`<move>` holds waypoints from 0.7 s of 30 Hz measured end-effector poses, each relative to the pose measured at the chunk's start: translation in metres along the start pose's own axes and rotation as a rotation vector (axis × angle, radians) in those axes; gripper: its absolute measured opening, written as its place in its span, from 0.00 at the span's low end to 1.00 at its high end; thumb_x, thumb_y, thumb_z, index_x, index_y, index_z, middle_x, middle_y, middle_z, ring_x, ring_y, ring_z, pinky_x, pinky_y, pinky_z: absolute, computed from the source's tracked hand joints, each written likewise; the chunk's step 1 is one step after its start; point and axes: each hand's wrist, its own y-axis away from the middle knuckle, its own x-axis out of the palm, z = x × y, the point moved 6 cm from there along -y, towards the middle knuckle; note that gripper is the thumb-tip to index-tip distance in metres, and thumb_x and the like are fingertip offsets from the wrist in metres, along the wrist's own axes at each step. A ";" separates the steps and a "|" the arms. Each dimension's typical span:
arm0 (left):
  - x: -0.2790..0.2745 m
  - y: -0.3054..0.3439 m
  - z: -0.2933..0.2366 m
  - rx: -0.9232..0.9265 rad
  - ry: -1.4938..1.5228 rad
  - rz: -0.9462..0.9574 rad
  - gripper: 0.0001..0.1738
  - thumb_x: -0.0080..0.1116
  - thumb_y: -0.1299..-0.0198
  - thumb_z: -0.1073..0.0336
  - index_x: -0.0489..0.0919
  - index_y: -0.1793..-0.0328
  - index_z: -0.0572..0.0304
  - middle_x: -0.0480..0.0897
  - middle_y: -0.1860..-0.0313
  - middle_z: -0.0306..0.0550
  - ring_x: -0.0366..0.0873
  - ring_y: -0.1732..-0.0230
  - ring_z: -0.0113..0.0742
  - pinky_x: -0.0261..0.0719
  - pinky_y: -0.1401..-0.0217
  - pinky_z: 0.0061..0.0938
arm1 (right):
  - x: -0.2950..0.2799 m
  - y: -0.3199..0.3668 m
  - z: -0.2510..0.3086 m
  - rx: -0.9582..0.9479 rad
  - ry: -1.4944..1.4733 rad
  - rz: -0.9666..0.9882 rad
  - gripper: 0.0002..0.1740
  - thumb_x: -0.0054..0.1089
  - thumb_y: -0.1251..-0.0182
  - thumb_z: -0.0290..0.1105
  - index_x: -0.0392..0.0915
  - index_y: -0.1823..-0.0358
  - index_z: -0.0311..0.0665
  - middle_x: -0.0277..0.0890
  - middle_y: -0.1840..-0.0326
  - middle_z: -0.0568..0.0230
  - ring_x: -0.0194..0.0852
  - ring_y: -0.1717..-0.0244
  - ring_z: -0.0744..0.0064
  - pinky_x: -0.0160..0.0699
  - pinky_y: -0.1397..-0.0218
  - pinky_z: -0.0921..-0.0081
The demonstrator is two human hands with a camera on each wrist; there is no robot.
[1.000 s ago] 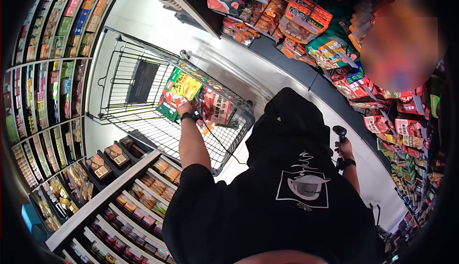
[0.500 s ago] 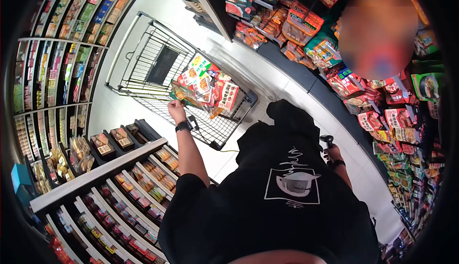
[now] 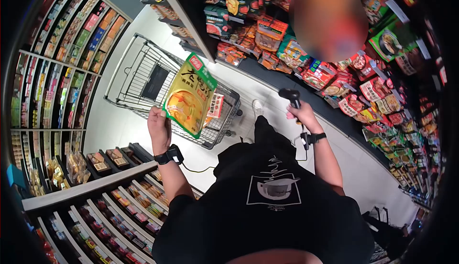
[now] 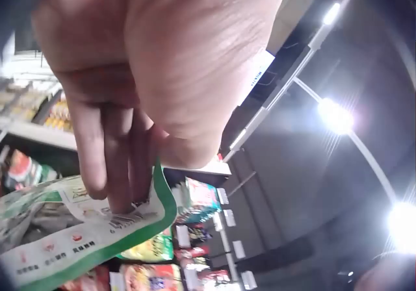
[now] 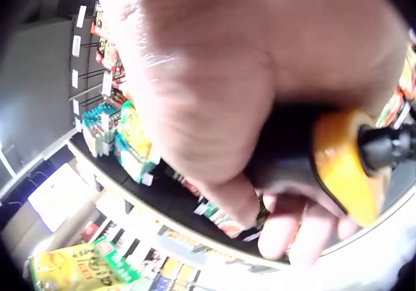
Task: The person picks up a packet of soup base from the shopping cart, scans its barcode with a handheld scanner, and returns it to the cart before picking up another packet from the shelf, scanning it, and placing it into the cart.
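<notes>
My left hand [image 3: 159,126] holds up a yellow and green food pouch [image 3: 190,96] by its lower edge, above the near end of the wire shopping cart [image 3: 143,80]. In the left wrist view my fingers [image 4: 110,154] pinch the green-edged corner of the pouch [image 4: 84,232]. My right hand [image 3: 301,115] grips a black handheld scanner [image 3: 289,95], raised and turned toward the pouch. In the right wrist view that hand [image 5: 247,109] wraps the scanner's black and yellow handle [image 5: 338,164], and the pouch [image 5: 78,265] shows at lower left.
More packets [image 3: 215,105] lie in the cart's near end. Shelves of red and orange packets [image 3: 344,82] line the right side of the white aisle floor [image 3: 267,92]. Low shelves of boxed goods [image 3: 119,187] stand at my left.
My left hand lifted the yellow pouch out of the cart and raised it upright. My right hand came up from my side with the scanner toward the pouch.
</notes>
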 end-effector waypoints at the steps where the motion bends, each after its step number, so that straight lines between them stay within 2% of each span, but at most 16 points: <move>1: 0.015 0.001 -0.002 -0.012 0.007 0.018 0.07 0.57 0.39 0.69 0.70 0.64 0.58 0.77 0.62 0.40 0.75 0.61 0.25 0.75 0.54 0.19 | 0.009 -0.002 0.010 -0.041 -0.087 0.031 0.09 0.60 0.38 0.29 0.71 0.62 0.32 0.79 0.68 0.59 0.81 0.70 0.74 0.79 0.65 0.80; 3: 0.056 0.006 -0.004 -0.033 0.124 0.144 0.10 0.61 0.41 0.67 0.70 0.64 0.57 0.77 0.62 0.40 0.76 0.59 0.27 0.74 0.50 0.23 | 0.033 0.016 0.056 -0.085 -0.352 0.140 0.10 0.60 0.37 0.29 0.70 0.58 0.33 0.78 0.59 0.57 0.80 0.63 0.75 0.79 0.61 0.79; 4: 0.067 0.008 0.002 -0.067 0.147 0.206 0.11 0.63 0.43 0.66 0.70 0.64 0.56 0.78 0.60 0.41 0.76 0.57 0.29 0.73 0.47 0.26 | 0.041 0.026 0.070 -0.081 -0.358 0.125 0.10 0.60 0.37 0.29 0.70 0.58 0.33 0.78 0.59 0.57 0.80 0.63 0.75 0.79 0.61 0.79; 6: 0.089 0.016 0.014 -0.127 0.176 0.305 0.11 0.62 0.43 0.68 0.69 0.64 0.56 0.78 0.59 0.41 0.76 0.55 0.29 0.73 0.47 0.25 | 0.052 0.040 0.097 -0.133 -0.674 0.187 0.12 0.60 0.38 0.27 0.69 0.55 0.35 0.76 0.54 0.59 0.78 0.57 0.74 0.78 0.55 0.76; 7: 0.102 0.020 0.019 -0.144 0.190 0.360 0.10 0.62 0.43 0.69 0.69 0.65 0.56 0.78 0.60 0.40 0.76 0.55 0.28 0.72 0.48 0.24 | 0.052 0.041 0.095 -0.141 -0.673 0.178 0.12 0.60 0.38 0.27 0.69 0.55 0.35 0.76 0.54 0.59 0.78 0.57 0.74 0.78 0.55 0.76; 8: 0.111 0.028 0.024 -0.204 0.152 0.367 0.09 0.60 0.43 0.71 0.69 0.65 0.55 0.77 0.64 0.37 0.75 0.60 0.25 0.72 0.52 0.22 | 0.051 0.041 0.090 -0.167 -0.619 0.168 0.13 0.61 0.40 0.25 0.69 0.56 0.36 0.75 0.56 0.63 0.76 0.57 0.76 0.76 0.54 0.77; 9: 0.104 0.029 0.041 -0.217 0.132 0.355 0.08 0.58 0.41 0.72 0.69 0.64 0.55 0.76 0.68 0.35 0.72 0.68 0.22 0.71 0.60 0.17 | 0.052 0.042 0.088 -0.189 -0.562 0.161 0.14 0.62 0.42 0.23 0.70 0.56 0.37 0.74 0.57 0.67 0.74 0.58 0.77 0.73 0.54 0.78; 10: 0.099 0.032 0.053 -0.265 0.114 0.366 0.07 0.57 0.40 0.72 0.69 0.64 0.55 0.76 0.68 0.35 0.71 0.70 0.21 0.70 0.64 0.15 | 0.054 0.048 0.093 -0.229 -0.526 0.151 0.16 0.64 0.47 0.20 0.71 0.57 0.37 0.71 0.62 0.73 0.70 0.61 0.80 0.70 0.55 0.80; 12: 0.093 0.038 0.063 -0.297 0.081 0.383 0.05 0.54 0.38 0.71 0.69 0.63 0.56 0.76 0.70 0.34 0.69 0.73 0.18 0.67 0.70 0.11 | 0.046 0.056 0.092 -0.220 -0.399 0.070 0.16 0.65 0.48 0.20 0.71 0.58 0.37 0.70 0.63 0.73 0.70 0.61 0.81 0.70 0.55 0.80; 13: 0.091 0.040 0.063 -0.294 0.083 0.381 0.05 0.54 0.38 0.71 0.69 0.63 0.56 0.76 0.70 0.34 0.69 0.73 0.18 0.67 0.70 0.11 | 0.039 0.060 0.094 -0.217 -0.277 -0.011 0.17 0.66 0.50 0.20 0.72 0.59 0.37 0.70 0.63 0.74 0.69 0.62 0.81 0.70 0.55 0.80; 15: 0.084 0.045 0.063 -0.354 0.032 0.277 0.04 0.53 0.37 0.72 0.69 0.63 0.56 0.75 0.70 0.34 0.68 0.73 0.18 0.67 0.71 0.12 | 0.031 0.070 0.108 -0.267 -0.343 -0.030 0.17 0.67 0.51 0.21 0.73 0.58 0.36 0.71 0.64 0.74 0.69 0.62 0.82 0.70 0.56 0.81; 16: 0.070 0.042 0.072 -0.366 -0.083 0.288 0.03 0.51 0.35 0.71 0.69 0.62 0.58 0.76 0.69 0.36 0.72 0.70 0.20 0.72 0.64 0.15 | 0.029 0.073 0.116 -0.299 -0.263 -0.045 0.17 0.67 0.51 0.22 0.73 0.58 0.35 0.71 0.64 0.73 0.70 0.62 0.82 0.70 0.56 0.81; 17: 0.067 0.042 0.078 -0.359 -0.077 0.287 0.03 0.51 0.35 0.71 0.69 0.62 0.58 0.76 0.69 0.36 0.72 0.70 0.20 0.72 0.64 0.15 | 0.027 0.077 0.126 -0.329 -0.181 -0.059 0.18 0.68 0.50 0.23 0.73 0.58 0.35 0.72 0.64 0.73 0.70 0.63 0.82 0.71 0.56 0.80; 19: 0.065 0.043 0.085 -0.351 -0.227 0.229 0.03 0.51 0.35 0.70 0.70 0.59 0.61 0.76 0.67 0.39 0.77 0.64 0.23 0.76 0.54 0.19 | 0.032 0.090 0.154 -0.383 0.055 -0.127 0.17 0.68 0.50 0.25 0.73 0.58 0.33 0.74 0.65 0.72 0.70 0.63 0.82 0.72 0.56 0.79; 20: 0.053 0.040 0.102 -0.379 -0.240 0.309 0.07 0.52 0.36 0.72 0.69 0.54 0.63 0.77 0.58 0.44 0.78 0.54 0.28 0.75 0.44 0.23 | 0.035 0.094 0.164 -0.424 0.207 -0.139 0.19 0.68 0.50 0.26 0.73 0.57 0.31 0.78 0.65 0.64 0.74 0.62 0.78 0.73 0.55 0.76; 21: 0.061 0.041 0.104 -0.372 -0.229 0.309 0.07 0.52 0.36 0.72 0.69 0.54 0.63 0.77 0.58 0.44 0.78 0.54 0.28 0.75 0.44 0.23 | 0.042 0.115 0.192 -0.589 0.308 -0.220 0.20 0.67 0.51 0.26 0.73 0.56 0.31 0.80 0.64 0.52 0.80 0.60 0.65 0.74 0.55 0.71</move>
